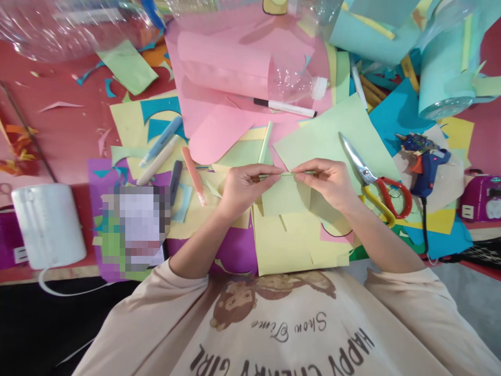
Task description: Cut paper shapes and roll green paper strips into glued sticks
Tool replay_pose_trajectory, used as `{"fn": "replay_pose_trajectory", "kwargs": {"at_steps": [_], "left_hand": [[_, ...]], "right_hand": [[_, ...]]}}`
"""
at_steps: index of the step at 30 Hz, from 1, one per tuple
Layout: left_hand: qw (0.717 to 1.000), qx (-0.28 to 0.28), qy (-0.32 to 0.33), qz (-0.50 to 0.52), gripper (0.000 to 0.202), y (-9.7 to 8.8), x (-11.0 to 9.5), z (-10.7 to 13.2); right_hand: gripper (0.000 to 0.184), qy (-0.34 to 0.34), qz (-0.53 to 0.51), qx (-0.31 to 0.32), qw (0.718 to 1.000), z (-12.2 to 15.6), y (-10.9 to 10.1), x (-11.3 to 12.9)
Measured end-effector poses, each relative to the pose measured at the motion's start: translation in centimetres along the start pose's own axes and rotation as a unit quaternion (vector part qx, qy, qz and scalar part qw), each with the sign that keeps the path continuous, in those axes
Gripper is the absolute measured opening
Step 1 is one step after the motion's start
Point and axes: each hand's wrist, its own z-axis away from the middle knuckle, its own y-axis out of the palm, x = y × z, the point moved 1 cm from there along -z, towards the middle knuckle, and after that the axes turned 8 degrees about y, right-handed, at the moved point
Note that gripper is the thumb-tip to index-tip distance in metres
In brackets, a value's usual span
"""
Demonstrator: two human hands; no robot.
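My left hand [250, 185] and my right hand [329, 180] meet fingertip to fingertip over the middle of the table. Both pinch the narrow top edge of a pale green paper [287, 198], which looks thin and tightly curled there. Fingers cover most of that edge. Just beyond my left hand lies a slim rolled green paper tube [266, 140]. A larger light green sheet [324, 133] spreads behind my right hand. Below my hands is a yellow paper stack [301, 245]. Scissors [370, 180] with red and yellow handles rest right of my right hand.
A pink-wrapped plastic bottle [235, 65] lies at the back, with a black-capped marker [285, 108] before it. A blue glue gun [425, 169] sits at right near a turquoise-wrapped bottle [446, 78]. Several markers, an orange one [192, 172] among them, and a white case [49, 227] are at left.
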Motion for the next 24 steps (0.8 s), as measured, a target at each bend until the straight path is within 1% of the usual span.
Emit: {"fn": "replay_pose_trajectory", "kwargs": {"at_steps": [6, 12, 16, 19, 24], "left_hand": [[1.0, 0.004, 0.009, -0.01, 0.018, 0.09, -0.27, 0.06], [1.0, -0.003, 0.021, 0.003, 0.015, 0.15, -0.27, 0.09], [1.0, -0.005, 0.028, 0.007, 0.014, 0.17, -0.26, 0.08], [0.999, -0.013, 0.033, 0.002, 0.014, 0.11, -0.24, 0.03], [0.999, -0.025, 0.038, 0.002, 0.014, -0.02, -0.12, -0.08]], "right_hand": [[0.012, 0.018, -0.006, -0.014, 1.0, -0.04, 0.03, -0.01], [0.01, 0.025, -0.011, -0.036, 0.999, 0.29, 0.07, 0.36], [0.013, 0.031, -0.018, -0.025, 0.999, 0.16, -0.03, 0.35], [0.016, 0.053, -0.036, -0.012, 0.998, -0.1, -0.17, 0.34], [0.019, 0.064, -0.048, -0.021, 0.997, -0.31, -0.24, 0.33]]}}
